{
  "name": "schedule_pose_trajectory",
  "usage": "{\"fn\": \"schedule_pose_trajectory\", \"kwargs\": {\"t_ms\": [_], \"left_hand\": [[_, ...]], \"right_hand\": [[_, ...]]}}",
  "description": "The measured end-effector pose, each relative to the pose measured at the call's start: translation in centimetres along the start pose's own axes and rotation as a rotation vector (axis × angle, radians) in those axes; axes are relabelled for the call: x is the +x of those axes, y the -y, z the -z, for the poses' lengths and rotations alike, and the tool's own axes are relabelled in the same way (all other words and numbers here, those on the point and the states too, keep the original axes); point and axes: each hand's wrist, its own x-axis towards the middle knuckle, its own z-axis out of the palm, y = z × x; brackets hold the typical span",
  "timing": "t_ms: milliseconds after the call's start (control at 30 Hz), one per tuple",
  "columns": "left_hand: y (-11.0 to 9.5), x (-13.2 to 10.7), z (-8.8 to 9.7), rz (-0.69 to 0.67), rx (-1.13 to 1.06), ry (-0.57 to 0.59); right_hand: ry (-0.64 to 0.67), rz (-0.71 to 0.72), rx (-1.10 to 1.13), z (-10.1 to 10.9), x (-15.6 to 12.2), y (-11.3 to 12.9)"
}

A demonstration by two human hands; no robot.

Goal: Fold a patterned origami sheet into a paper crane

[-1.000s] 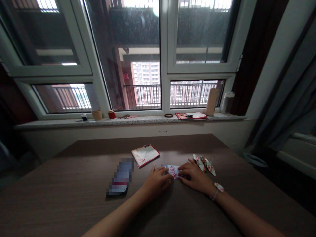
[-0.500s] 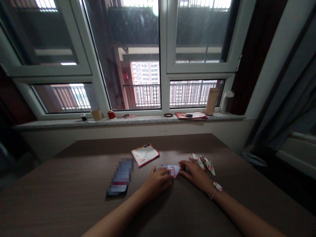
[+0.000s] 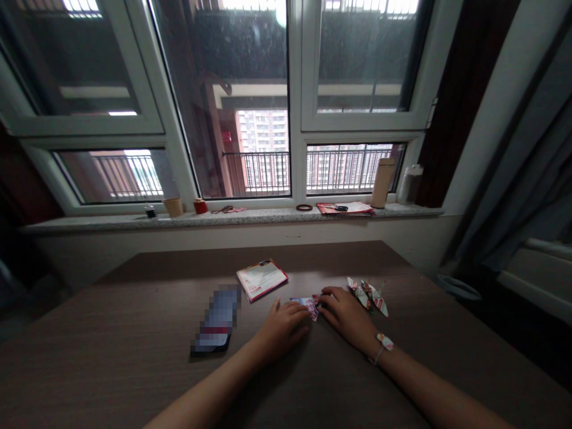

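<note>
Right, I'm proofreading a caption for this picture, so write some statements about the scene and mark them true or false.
1. The left hand touches the patterned paper. True.
2. The tan cup stands on the table. False: the tan cup stands on the windowsill.
3. Folded paper pieces lie beside the right hand. True.
4. The phone lies between the hands. False: the phone lies left of both.
5. The right arm wears a bracelet. True.

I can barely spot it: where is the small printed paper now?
In the head view, the small printed paper lies on the table just right of centre, between the left hand and the right hand.
</note>
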Motion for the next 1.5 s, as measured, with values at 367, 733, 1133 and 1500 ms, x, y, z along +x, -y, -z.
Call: {"fn": "schedule_pose_trajectory", "kwargs": {"t_ms": [367, 733, 1133, 1500], "left_hand": [[0.2, 0.0, -0.4, 0.031, 0.029, -0.019], [0.0, -0.1, 0.0, 0.057, 0.068, -0.038], [0.5, 1.1, -0.3, 0.033, 0.076, -0.046], [0.5, 1.2, -0.6, 0.057, 0.019, -0.013]], "right_hand": [[0.043, -0.008, -0.023, -0.4, -0.1, -0.2], [0.070, -0.016, -0.022, -0.2, -0.1, 0.1], [0.093, -0.047, -0.017, -0.2, 0.0, 0.5], [0.098, -0.063, -0.001, -0.3, 0.1, 0.5]]}}
